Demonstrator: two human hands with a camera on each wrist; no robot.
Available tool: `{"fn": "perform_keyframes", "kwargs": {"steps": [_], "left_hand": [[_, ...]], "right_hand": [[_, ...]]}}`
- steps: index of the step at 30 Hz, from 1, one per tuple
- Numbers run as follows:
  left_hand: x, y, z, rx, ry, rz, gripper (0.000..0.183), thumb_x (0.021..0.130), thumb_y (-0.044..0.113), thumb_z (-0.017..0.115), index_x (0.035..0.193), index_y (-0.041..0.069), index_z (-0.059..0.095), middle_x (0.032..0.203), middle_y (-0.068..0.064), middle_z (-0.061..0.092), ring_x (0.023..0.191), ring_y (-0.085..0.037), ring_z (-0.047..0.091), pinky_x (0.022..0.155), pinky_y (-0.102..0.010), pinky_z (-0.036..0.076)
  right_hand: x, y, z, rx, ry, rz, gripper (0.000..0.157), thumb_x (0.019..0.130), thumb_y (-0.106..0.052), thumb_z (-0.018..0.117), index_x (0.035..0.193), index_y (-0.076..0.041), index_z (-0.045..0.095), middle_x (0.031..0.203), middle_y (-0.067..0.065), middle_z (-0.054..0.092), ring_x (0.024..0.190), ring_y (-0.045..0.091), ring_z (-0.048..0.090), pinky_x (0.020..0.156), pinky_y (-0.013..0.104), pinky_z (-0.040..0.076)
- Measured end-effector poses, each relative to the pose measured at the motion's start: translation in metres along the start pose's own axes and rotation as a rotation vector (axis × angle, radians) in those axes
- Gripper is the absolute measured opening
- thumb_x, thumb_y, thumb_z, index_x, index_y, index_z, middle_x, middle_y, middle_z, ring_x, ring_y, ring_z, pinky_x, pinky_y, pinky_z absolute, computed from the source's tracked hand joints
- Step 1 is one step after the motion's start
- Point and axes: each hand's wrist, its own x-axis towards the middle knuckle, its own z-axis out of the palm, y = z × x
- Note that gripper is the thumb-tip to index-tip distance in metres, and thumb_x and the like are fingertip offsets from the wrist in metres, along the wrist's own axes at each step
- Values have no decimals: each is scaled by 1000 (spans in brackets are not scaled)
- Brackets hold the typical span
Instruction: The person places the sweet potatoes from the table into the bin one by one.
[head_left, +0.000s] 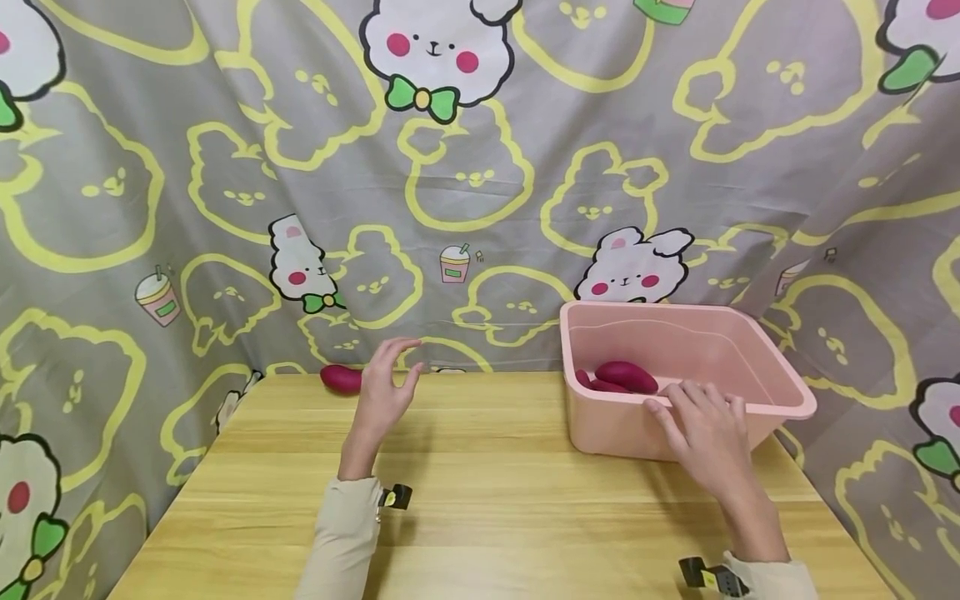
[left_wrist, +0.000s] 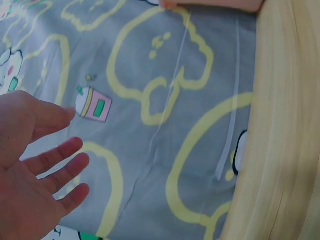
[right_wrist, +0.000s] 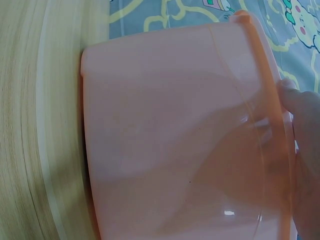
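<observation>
My left hand is raised over the table's back left, its fingers loosely bent and parted from the thumb, holding nothing. Just left of it lies a purple-red sweet potato, partly hidden behind the hand. In the left wrist view, the left hand shows nothing between its fingers. At the right stands a pink plastic tub. My right hand grips its near rim, fingers over the edge and thumb outside. Inside lie several sweet potatoes, partly hidden by the tub's front wall.
The wooden table meets a grey curtain printed with yellow outlines and white rabbits along its back edge. The curtain also hangs on both sides. The tub stands close to the table's right edge.
</observation>
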Motion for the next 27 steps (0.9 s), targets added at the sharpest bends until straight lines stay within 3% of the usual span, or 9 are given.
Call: {"fn": "perform_keyframes", "kwargs": {"steps": [10,12,17,27], "left_hand": [[-4,-15,-11,73,-2,-80,35,89,-3,76,123,-1,68,128,-17,63,121,-36,57,104,-51,45],[-5,-20,-13,89,4,-92,35,88,-3,76,123,-1,69,129,-17,63,119,-37,57,99,-51,48],[-7,-34,-22,119,27,-103,37,88,-5,76,123,1,68,129,-19,62,119,-40,56,98,-56,47],[-14,-51,-38,149,11,-188,37,90,-2,74,126,0,66,137,-26,56,134,-46,47,110,-62,36]], "right_hand": [[0,2,-1,-3,-4,-1,23,98,-34,68,104,-12,67,99,10,64,99,35,52,80,56,28],[0,2,-1,-3,-5,-1,24,98,-35,68,103,-12,67,99,10,64,99,35,52,80,56,28],[0,1,0,0,6,-3,23,97,-33,69,103,-12,67,98,10,64,97,35,53,80,56,28],[0,1,1,4,7,-7,23,97,-33,70,104,-11,67,97,10,64,98,35,53,80,56,28]]}}
